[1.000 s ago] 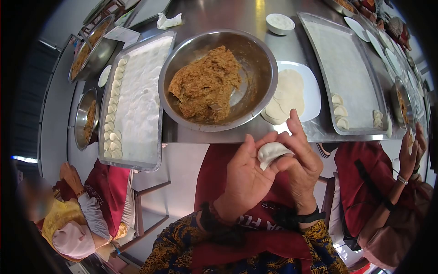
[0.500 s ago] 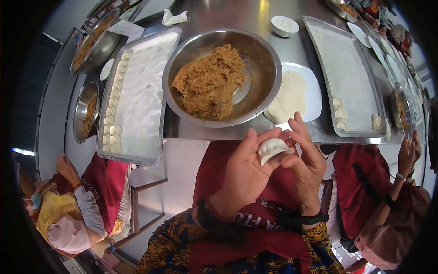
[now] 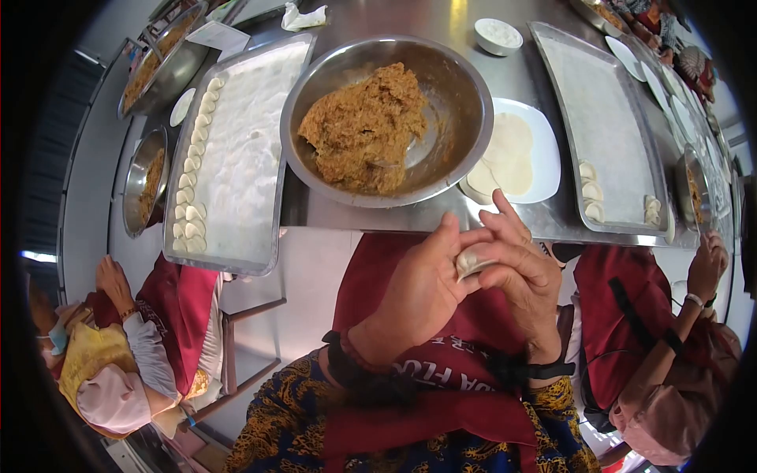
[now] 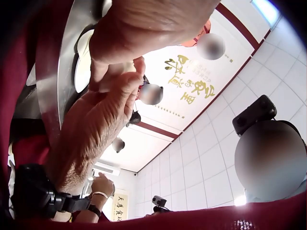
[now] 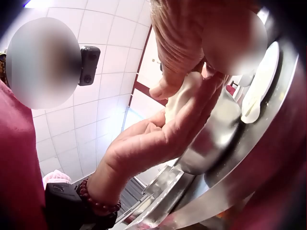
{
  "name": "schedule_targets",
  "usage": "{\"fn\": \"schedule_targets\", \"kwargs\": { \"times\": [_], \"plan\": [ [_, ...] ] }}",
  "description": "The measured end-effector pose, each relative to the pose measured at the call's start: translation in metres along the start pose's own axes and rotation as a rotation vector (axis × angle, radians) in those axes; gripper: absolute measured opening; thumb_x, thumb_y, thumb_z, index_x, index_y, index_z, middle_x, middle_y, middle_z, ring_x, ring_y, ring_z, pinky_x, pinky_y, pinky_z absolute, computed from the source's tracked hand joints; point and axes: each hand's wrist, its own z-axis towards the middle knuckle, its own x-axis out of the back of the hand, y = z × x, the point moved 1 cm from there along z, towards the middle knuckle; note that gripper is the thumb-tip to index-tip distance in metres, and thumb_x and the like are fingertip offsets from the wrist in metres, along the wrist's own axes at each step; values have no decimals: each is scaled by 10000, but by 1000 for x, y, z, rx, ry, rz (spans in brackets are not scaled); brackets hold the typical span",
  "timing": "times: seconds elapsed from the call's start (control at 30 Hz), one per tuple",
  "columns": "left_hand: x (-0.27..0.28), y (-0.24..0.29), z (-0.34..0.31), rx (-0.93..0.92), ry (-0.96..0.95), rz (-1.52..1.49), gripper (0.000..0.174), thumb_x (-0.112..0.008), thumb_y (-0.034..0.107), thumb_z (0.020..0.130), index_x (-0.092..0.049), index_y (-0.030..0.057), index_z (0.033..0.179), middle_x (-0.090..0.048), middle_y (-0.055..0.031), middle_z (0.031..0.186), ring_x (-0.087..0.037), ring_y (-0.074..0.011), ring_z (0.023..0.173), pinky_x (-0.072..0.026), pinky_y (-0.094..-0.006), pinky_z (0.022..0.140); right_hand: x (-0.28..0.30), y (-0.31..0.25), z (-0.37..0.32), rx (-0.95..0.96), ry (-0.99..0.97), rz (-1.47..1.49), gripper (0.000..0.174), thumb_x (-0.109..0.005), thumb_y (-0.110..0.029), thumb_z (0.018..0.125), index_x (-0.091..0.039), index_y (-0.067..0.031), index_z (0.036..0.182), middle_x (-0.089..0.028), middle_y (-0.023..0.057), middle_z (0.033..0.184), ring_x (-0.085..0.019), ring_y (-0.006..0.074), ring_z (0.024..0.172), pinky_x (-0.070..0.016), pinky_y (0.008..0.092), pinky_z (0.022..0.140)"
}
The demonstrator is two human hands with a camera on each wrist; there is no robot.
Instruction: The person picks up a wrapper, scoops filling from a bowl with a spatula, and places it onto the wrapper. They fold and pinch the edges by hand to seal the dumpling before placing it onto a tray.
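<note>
Dumpling (image 3: 468,263) rests on loosely extended L hand (image 3: 422,290) — R hand (image 3: 527,277) over it, pinching.

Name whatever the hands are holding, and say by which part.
A dumpling: the left hand supports it underneath; the right hand covers and seems to grip the end nearer it, the exact contact hidden.

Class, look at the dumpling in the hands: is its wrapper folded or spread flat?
Folded: in the head view, the dumpling shows a plump, rounded side. The right hand covers part, so full sealing cannot be told.
</note>
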Motion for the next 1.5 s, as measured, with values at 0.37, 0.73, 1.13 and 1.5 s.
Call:
{"fn": "schedule_targets", "kwargs": {
  "times": [0.37, 0.73, 1.13, 1.5],
  "plan": [
    [3, 1, -1, 76, -110, 111, 560, -307, 468, 1057, -520, -8, 1263, -579, -108, 1225, -554, -167, 1080, -445, -352, 949, 8, -16, 9, -77, -296, -304, 149, -743, -188, 778, -770, -143, 917, -681, 48, 1216, -435, 304, 1374, -335, 426, 1082],
    [14, -1, 3, 138, -105, 62, 582, -295, 475, 1060, -548, -23, 1225, -600, -95, 1141, -571, -147, 1052, -474, -287, 855, 11, -16, 4, -126, -371, -234, 222, -772, -199, 742, -759, -133, 954, -636, 39, 1299, -407, 291, 1393, -342, 434, 1083],
    [12, -1, -3, 163, -116, 135, 609, -299, 504, 1047, -449, -9, 1338, -528, -158, 1323, -546, -214, 1183, -472, -374, 936, 8, -18, 4, -67, -456, -272, 271, -794, -155, 704, -750, -107, 967, -615, 60, 1326, -433, 325, 1367, -358, 442, 1077],
    [9, -2, 1, 214, -129, 118, 675, -276, 520, 1042, -389, -54, 1380, -492, -180, 1368, -498, -257, 1257, -413, -402, 1039, 13, -12, -6, -83, -328, -251, 178, -768, -113, 761, -742, -88, 935, -652, 92, 1246, -492, 330, 1311, -405, 412, 1043]
  ]
}}
